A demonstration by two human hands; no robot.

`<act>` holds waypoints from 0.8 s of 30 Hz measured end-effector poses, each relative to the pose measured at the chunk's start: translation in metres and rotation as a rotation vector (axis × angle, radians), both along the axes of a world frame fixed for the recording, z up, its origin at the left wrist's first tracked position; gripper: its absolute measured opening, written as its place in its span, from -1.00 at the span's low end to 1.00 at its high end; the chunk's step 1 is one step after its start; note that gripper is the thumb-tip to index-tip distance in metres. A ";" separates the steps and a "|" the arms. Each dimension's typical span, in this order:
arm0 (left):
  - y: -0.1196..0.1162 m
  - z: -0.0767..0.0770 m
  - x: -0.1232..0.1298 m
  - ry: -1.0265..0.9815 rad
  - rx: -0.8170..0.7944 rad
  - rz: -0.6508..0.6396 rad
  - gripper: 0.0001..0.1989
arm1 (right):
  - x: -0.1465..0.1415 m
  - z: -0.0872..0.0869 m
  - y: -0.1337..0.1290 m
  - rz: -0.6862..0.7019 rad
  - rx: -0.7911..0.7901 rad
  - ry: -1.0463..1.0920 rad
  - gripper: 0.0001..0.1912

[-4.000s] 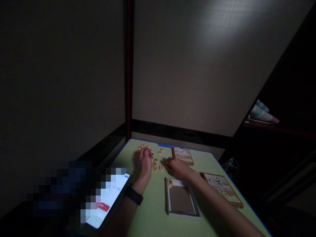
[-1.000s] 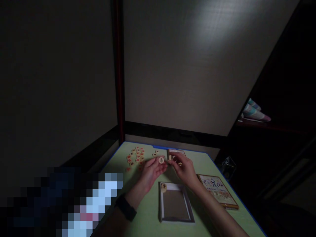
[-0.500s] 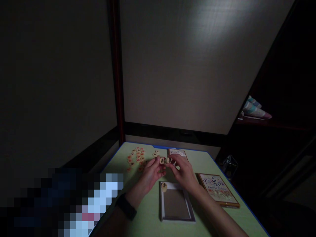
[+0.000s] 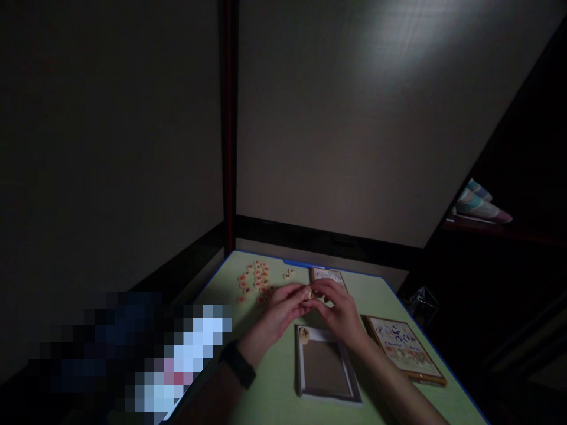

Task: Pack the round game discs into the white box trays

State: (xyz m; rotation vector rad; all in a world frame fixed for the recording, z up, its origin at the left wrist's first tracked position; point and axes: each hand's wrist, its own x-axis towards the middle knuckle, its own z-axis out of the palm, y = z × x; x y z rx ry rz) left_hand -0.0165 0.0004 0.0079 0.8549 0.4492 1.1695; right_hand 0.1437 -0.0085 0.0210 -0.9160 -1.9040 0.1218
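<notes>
My left hand (image 4: 283,310), with a dark band on its wrist, is closed around pale round Chinese chess pieces (image 4: 309,293). Fingertip to fingertip with it, my right hand (image 4: 336,307) is pinched on pieces as well; its fingers hide most of them. Both hands are raised just beyond an open shallow box (image 4: 299,366) with a white inner edge and a grey-brown bottom. One chess piece (image 4: 303,334) with a dark character lies in that box's far left corner.
Several loose chess pieces (image 4: 258,277), many with red marks, are scattered on the green table (image 4: 270,378) at the back left. A printed Chinese chess box cover (image 4: 405,348) lies at right. Behind my hands is another printed box (image 4: 328,275). Walls stand behind.
My hands have come together, and the two pieces that showed separately between them are now mostly covered by fingers. The whole view has shifted, so the table sits further right.
</notes>
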 end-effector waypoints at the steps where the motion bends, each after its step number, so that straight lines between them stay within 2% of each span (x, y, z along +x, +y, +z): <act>1: 0.001 0.002 0.000 -0.010 -0.007 0.031 -0.75 | 0.002 0.001 0.001 -0.004 -0.019 0.019 -0.77; 4: 0.009 0.009 -0.007 -0.085 -0.073 0.204 -0.66 | 0.008 0.004 0.011 -0.066 -0.119 0.087 -0.71; 6: 0.017 0.014 -0.015 -0.156 -0.109 0.349 -0.70 | 0.009 0.007 0.022 -0.107 -0.202 0.079 -0.75; 8: 0.026 0.018 -0.024 -0.225 -0.121 0.493 -0.80 | 0.004 0.010 0.035 -0.106 -0.279 -0.023 -0.78; 11: 0.035 0.021 -0.034 -0.289 -0.161 0.648 -0.93 | -0.015 0.011 0.052 -0.008 -0.365 -0.279 -0.80; 17: 0.041 0.023 -0.044 -0.311 -0.238 0.742 -0.90 | -0.058 0.001 0.074 0.183 -0.461 -0.724 -0.67; 22: 0.043 0.023 -0.049 -0.271 -0.235 0.793 -0.99 | -0.069 0.001 0.084 0.197 -0.440 -0.812 -0.73; 24: 0.043 0.024 -0.051 -0.267 -0.248 0.791 -0.96 | -0.067 0.005 0.085 0.196 -0.439 -0.819 -0.73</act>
